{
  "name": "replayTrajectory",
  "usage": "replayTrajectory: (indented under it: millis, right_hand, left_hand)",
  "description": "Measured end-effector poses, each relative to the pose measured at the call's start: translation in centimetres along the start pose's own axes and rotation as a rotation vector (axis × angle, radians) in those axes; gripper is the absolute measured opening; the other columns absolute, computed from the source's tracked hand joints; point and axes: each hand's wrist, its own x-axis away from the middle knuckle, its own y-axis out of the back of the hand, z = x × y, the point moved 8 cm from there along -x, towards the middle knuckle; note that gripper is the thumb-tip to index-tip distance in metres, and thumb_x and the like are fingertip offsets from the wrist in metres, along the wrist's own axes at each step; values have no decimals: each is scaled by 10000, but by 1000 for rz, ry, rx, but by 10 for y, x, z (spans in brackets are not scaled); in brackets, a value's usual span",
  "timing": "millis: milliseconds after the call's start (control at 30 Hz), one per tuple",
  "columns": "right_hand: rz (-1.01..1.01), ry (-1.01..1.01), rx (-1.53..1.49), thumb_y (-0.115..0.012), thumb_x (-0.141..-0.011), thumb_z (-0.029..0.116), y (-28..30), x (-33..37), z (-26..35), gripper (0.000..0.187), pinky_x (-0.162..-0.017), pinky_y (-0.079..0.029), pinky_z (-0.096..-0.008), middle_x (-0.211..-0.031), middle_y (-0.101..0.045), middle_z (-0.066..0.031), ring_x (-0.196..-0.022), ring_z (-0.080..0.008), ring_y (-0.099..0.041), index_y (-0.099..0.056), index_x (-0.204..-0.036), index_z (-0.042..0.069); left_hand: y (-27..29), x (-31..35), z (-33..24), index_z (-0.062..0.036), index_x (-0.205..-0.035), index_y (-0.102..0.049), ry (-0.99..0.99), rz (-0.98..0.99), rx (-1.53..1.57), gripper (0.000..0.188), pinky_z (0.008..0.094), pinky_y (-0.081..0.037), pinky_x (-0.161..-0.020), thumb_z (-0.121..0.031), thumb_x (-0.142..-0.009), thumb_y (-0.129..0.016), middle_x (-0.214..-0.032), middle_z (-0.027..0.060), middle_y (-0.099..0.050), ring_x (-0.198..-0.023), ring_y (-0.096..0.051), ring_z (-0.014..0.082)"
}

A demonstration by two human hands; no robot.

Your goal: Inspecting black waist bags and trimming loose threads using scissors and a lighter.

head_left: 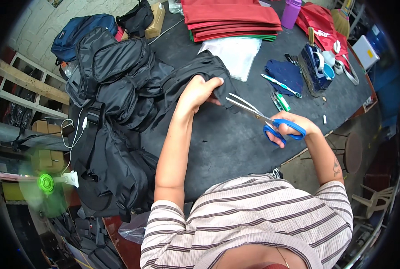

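Observation:
My left hand (200,93) is closed on a black bag (199,65) of thin fabric, its edge bunched under the thumb; part of the bag is hidden behind the hand. In my right hand (294,127) are scissors (253,111) with blue handles, fingers through the loops. Their blades are parted and point toward the bag's right edge, close to it. I cannot tell whether they touch the fabric. More black bags (115,62) are heaped to the left, and another with straps (115,157) hangs toward the near left.
Folded red fabric (233,20) lies at the back beside clear plastic sheets (236,54). A toothbrush (280,85) rests on dark blue cloth (294,74), near a tool holder (314,67). A purple bottle (291,13) stands behind. A small fan (46,183) spins at the left.

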Motion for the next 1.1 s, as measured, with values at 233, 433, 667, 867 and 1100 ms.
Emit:
replayTrajectory:
  millis: [233,433,667,867,1100]
  right_hand:
    - [-759,186,-229,-683,-782,268,38,-18,-6,259,-591,-435,-250,-739,-592,-28,-657,-123,-580,-555,-861,56]
    - [-725,304,-676,-721,-683,59,50,-40,-31,196,-596,-478,-302,-724,-600,-78,-651,-203,-608,-560,-795,58]
    - [-792,323,-567,-684,-734,37,50,-35,-37,164,-588,-459,-291,-707,-568,-40,-648,-158,-574,-539,-810,43]
    - [-407,274,84,-619,-778,478,43,8,-14,473,-581,-440,-251,-730,-584,-54,-601,-126,-549,-563,-815,9]
    - [9,-92,16,-578,-728,650,-13,17,-30,668,-543,-449,-253,-676,-551,-56,-594,-135,-561,-549,-793,-14]
  left_hand:
    - [-30,-20,4,96,-789,-619,-99,57,127,322,286,-533,-552,-222,-812,-572,-704,126,-633,-587,-619,190]
    - [-41,-17,14,78,-853,-627,-100,135,123,331,298,-539,-627,-251,-838,-593,-750,116,-640,-639,-626,198]
    - [-46,-16,22,89,-887,-622,-23,215,247,342,311,-552,-657,-250,-845,-605,-825,137,-647,-682,-638,217]
    - [-29,-17,26,82,-896,-630,-12,237,104,362,300,-531,-646,-274,-835,-616,-834,119,-649,-684,-634,207]
    - [-23,-20,19,43,-852,-635,-18,250,143,291,311,-525,-631,-245,-816,-646,-789,89,-641,-673,-620,180]
